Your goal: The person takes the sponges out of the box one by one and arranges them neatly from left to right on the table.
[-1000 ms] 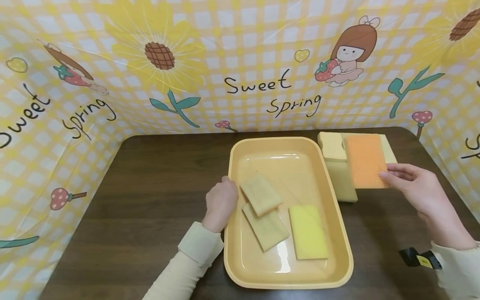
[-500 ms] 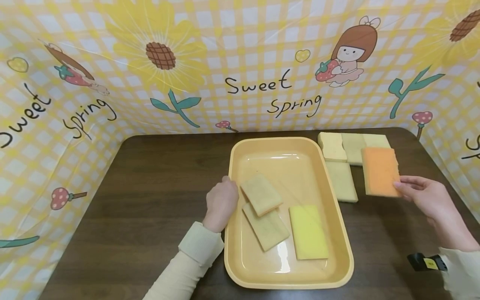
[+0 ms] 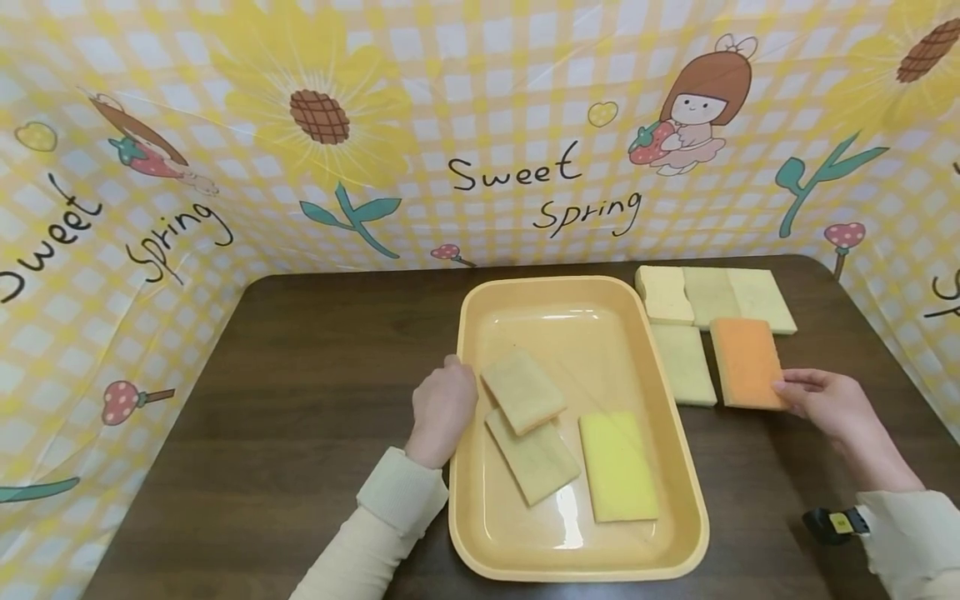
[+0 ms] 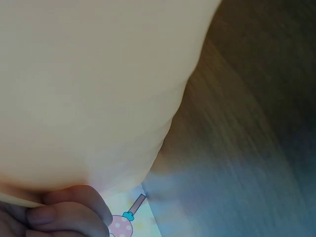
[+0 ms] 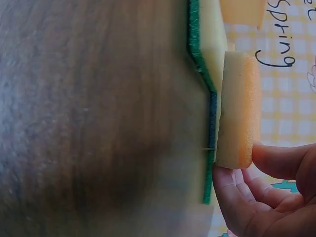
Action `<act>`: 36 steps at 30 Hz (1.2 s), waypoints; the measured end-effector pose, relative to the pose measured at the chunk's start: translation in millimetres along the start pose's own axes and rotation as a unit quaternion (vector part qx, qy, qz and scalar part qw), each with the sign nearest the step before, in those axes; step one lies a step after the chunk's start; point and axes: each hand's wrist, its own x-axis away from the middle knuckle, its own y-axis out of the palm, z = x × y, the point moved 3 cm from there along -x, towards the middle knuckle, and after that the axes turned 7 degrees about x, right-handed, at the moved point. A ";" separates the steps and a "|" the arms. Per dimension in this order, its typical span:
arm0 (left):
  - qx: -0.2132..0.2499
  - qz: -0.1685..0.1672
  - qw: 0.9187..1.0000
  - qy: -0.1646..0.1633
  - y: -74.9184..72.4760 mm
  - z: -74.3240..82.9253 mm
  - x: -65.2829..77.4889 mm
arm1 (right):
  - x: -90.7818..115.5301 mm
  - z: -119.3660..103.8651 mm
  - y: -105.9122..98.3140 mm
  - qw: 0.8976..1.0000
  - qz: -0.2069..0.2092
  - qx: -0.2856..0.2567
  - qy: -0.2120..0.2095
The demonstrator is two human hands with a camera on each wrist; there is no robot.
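My left hand [image 3: 444, 411] holds the left rim of a pale orange tray [image 3: 555, 337]; curled fingers [image 4: 74, 212] show at the tray's edge in the left wrist view. With thumb and fingers, my right hand [image 3: 828, 404] pinches the right edge of an orange-faced sponge [image 3: 748, 362], whose other layer is cream. This sponge is right of the tray, orange face up, close to other sponges. Inside the tray, two beige sponges [image 3: 522, 387] overlap at the left, and a yellow sponge [image 3: 618, 467] lies at the right.
Beside the tray's back right corner lie a wavy-sided cream sponge [image 3: 663, 296] and several pale sponges [image 3: 763, 298], some green-edged in the right wrist view. A patterned cloth [image 3: 510, 225] rises behind the dark wooden table [image 3: 322, 375].
My right hand drew the orange-faced sponge toward me and right, off the pale sponges, then lowered it slightly left. My left hand and the tray stayed put.
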 end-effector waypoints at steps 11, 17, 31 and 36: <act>0.003 -0.013 1.000 -0.004 2.4 -0.9 0.4 | -9.1 7.0 8.8 1.000 0.010 -0.022 0.006; -0.009 -0.008 1.000 0.005 2.3 -0.2 0.8 | -10.5 5.1 10.5 1.000 0.016 -0.016 0.008; -0.011 0.005 1.000 0.013 2.3 0.1 1.4 | -14.7 -0.9 12.7 1.000 0.020 0.017 0.006; -0.010 0.009 1.000 0.014 2.6 -0.1 0.4 | -15.4 -2.5 13.5 1.000 0.020 0.023 0.005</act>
